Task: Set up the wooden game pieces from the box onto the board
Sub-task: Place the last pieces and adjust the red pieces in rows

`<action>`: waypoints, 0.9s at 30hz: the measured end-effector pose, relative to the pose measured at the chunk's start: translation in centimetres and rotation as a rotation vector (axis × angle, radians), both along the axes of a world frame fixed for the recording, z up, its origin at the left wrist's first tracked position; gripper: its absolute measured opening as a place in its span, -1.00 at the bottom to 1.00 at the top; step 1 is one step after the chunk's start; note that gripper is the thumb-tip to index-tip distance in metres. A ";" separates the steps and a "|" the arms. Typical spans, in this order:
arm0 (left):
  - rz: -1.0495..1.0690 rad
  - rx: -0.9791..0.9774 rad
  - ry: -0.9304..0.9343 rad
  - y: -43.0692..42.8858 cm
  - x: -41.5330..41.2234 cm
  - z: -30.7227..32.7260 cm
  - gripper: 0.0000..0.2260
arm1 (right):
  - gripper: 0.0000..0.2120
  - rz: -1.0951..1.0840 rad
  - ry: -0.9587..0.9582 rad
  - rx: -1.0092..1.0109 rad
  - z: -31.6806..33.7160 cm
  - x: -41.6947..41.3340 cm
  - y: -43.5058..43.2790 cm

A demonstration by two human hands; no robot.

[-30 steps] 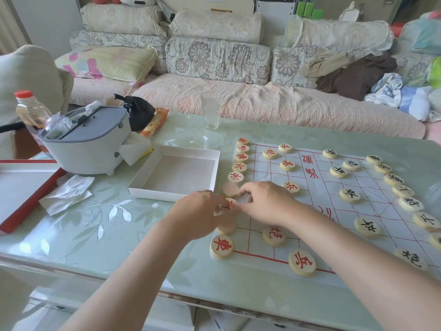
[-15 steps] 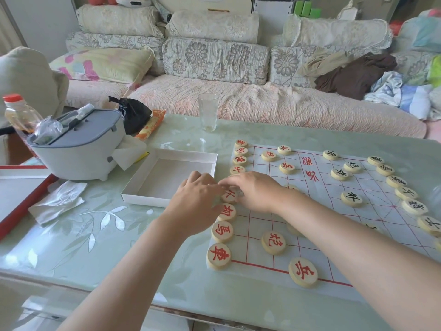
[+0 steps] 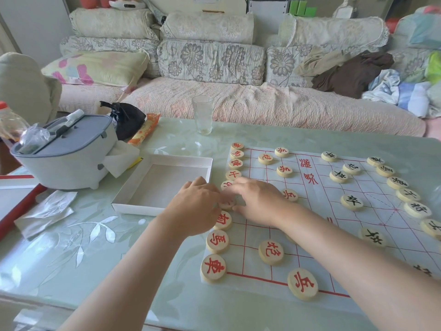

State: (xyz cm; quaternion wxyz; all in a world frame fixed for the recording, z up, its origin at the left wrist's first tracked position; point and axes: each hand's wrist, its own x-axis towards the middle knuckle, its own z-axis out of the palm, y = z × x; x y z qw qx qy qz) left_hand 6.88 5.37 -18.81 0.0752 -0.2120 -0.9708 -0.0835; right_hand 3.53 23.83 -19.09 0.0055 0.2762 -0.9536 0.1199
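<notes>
Both hands have slid further up the left column of the board since a second ago, so the red pieces lower in that column are now in plain view.

From my seat, the left hand and right hand meet mid-frame over one pale wooden piece sitting on the board's left edge. The left forearm comes in from the bottom left and the right forearm from the bottom right, with both wrists low over the bench.

The right hand is knuckles-up, thumb on the near side of the piece and fingers reaching over the far side, pinching it. The left hand's fingers are curled with the tips down by the same piece, but it's smeared with motion blur, so I can't tell if it's actually gripping.

Other red pieces line that edge and dot the left half, while the black pieces sit on the right half. The white box is just left of the board, centre-left of the frame.
</notes>
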 end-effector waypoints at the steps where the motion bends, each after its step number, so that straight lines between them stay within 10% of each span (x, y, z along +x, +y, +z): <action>1: 0.000 -0.007 0.011 -0.1 -0.1 -0.1 -0.72 | -0.60 -0.008 0.003 0.008 0.0 0.0 0.0; 27: 0.035 0.033 -0.006 -0.7 -0.3 -0.8 -0.76 | -0.68 -0.125 -0.072 -0.128 -0.6 0.6 -0.3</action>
